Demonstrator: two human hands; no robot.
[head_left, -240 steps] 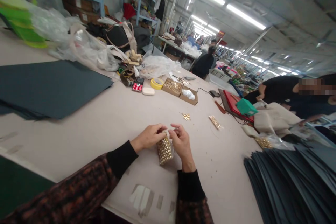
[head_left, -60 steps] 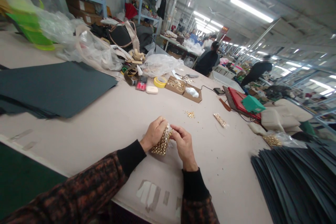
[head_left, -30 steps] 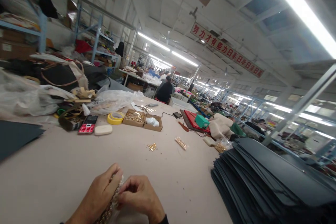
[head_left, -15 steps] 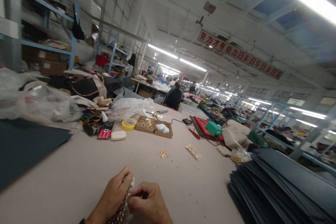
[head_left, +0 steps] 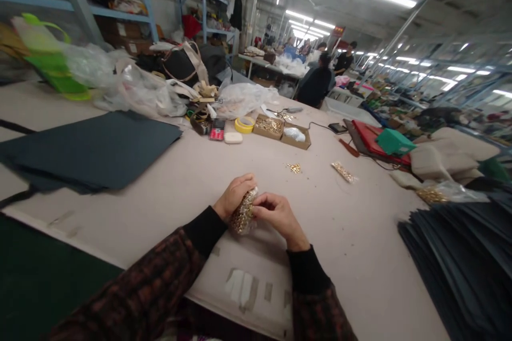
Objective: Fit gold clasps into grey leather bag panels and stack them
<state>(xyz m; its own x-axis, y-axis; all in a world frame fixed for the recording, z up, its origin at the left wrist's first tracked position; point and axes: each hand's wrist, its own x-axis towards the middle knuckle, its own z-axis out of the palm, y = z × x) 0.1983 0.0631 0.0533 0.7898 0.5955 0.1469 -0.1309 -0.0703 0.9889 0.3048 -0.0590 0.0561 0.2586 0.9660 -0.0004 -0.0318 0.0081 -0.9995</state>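
Near the front of the table, my left hand point(head_left: 237, 195) is wrapped round a clear plastic bag of small gold metal pieces point(head_left: 243, 217), held at a tilt. The fingers of my right hand point(head_left: 278, 216) pinch at the bag's right side; exactly what lies between the fingertips is hidden. Beyond the hands, a small heap of gold metal pieces point(head_left: 294, 168) lies loose on the pale table point(head_left: 312, 197). Farther right rests another small clear packet of gold pieces point(head_left: 343, 172).
Dark sheets point(head_left: 92, 152) lie on the left, and a tall dark stack point(head_left: 448, 250) stands at right. Along the back are yellow tape point(head_left: 244, 124), a cardboard box of gold parts point(head_left: 269, 126), a box with a white bag point(head_left: 295, 134) and a green block point(head_left: 395, 141).
The view has tipped down and shifted left, bringing my forearms and the table's front edge into sight. Both hands stay together at the bag.
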